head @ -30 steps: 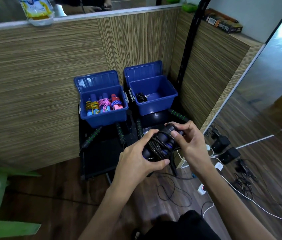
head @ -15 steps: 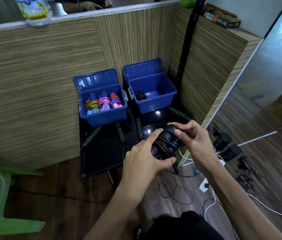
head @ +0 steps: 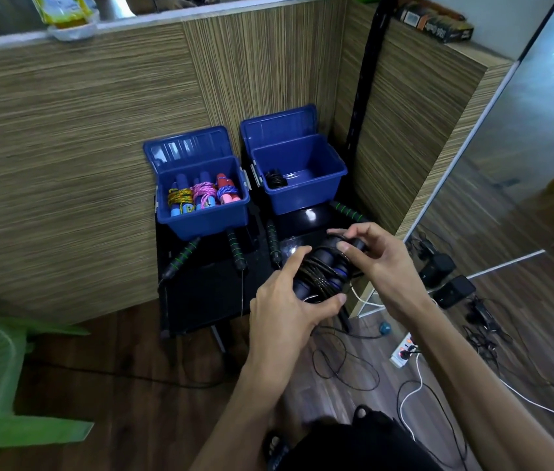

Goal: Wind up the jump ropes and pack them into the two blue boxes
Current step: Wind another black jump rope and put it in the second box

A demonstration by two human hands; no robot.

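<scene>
Now my right hand [head: 375,266] has shifted up, pinching cord atop the black jump rope [head: 323,277]; left hand [head: 287,300] stays clamped round it. Winding nearly done; the right blue box [head: 302,198] ahead comes next.

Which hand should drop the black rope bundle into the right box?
Probably the left hand: it grips the bundle around its middle. The right hand only pinches the cord at the top end. The right box, with one black rope in it, sits straight ahead of both.
</scene>
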